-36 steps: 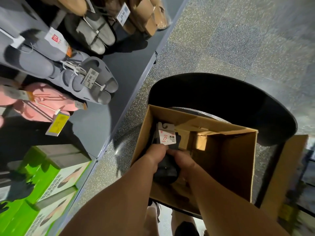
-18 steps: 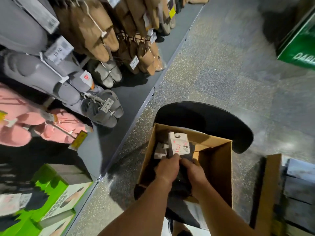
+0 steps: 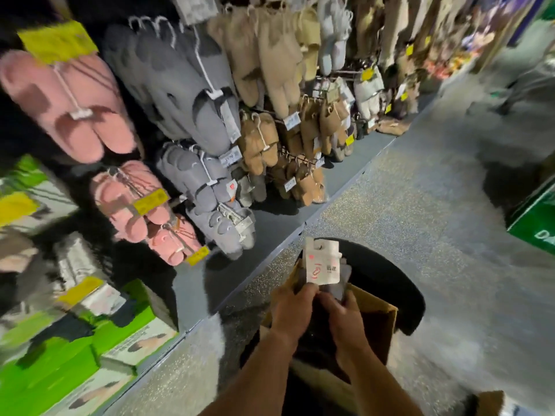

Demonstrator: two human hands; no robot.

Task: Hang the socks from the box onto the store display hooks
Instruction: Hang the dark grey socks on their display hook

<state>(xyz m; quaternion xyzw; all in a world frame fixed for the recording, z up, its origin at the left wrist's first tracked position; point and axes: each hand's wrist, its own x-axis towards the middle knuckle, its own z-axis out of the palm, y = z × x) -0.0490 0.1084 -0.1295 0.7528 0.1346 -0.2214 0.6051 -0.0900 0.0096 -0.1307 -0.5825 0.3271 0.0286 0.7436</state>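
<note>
I see my left hand (image 3: 292, 310) and right hand (image 3: 345, 319) both clenched around the dark sock bundle with white card tag (image 3: 322, 265) above the brown cardboard box (image 3: 378, 325).

Shop aisle: tagged slippers (image 3: 186, 94) on hooks

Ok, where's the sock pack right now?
The sock pack is low in the head view, gripped by left hand and right hand above the cardboard box.
</note>
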